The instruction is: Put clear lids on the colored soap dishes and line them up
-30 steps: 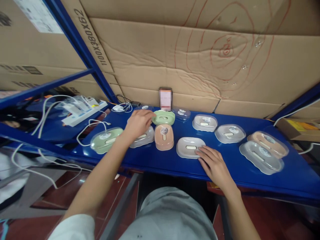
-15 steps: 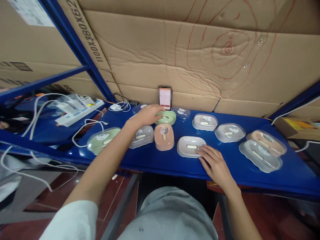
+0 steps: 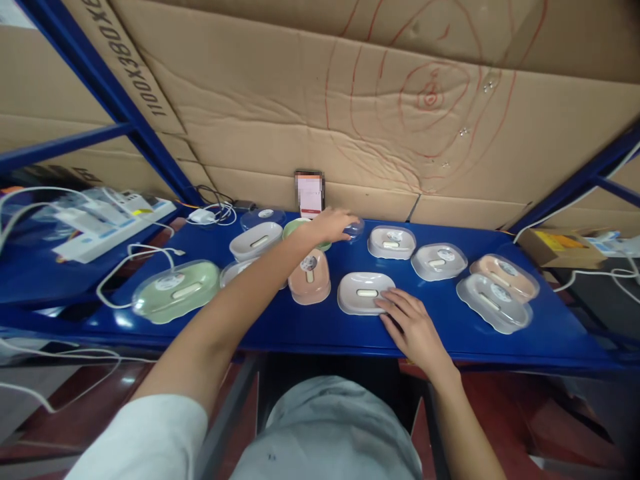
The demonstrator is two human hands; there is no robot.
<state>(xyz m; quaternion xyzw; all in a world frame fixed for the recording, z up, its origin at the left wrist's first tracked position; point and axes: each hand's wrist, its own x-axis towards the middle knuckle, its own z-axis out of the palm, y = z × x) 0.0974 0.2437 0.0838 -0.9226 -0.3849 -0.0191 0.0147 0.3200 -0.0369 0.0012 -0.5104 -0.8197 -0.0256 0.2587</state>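
L hand (image 3: pixel 334 223): fingers spread, resting on clear plastic lid (image 3: pixel 354 229) at back of blue metal shelf (image 3: pixel 440 320), by phone (image 3: pixel 309 193).
R hand (image 3: pixel 410 328): flat, open, touching white soap dish (image 3: pixel 363 293), front-centre.
Dishes: approx 12, oval glossy plastic; 2 green, 2 peach, rest white/clear.

Clear lid (image 3: pixel 354 228) and white dish (image 3: pixel 364 293), seemingly flat.
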